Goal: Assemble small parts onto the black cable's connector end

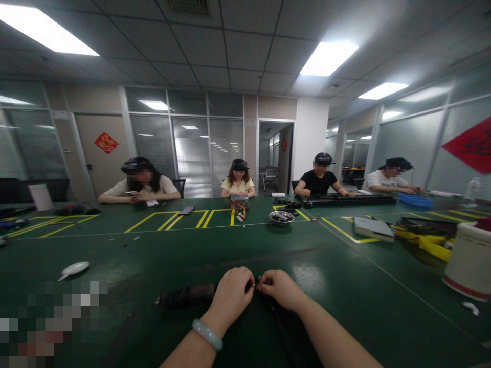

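My left hand and my right hand meet at the near middle of the green table, fingertips pinched together on a small dark part between them. A long dark object lies on the table and runs left from under my left hand. More of something dark lies under my wrists, too dim to make out. A pale bracelet sits on my left wrist.
A white spoon-like object lies at left. A metal bowl stands mid-table, a white bucket at right, with a grey box and yellow tools nearby. Several people sit working at the far side.
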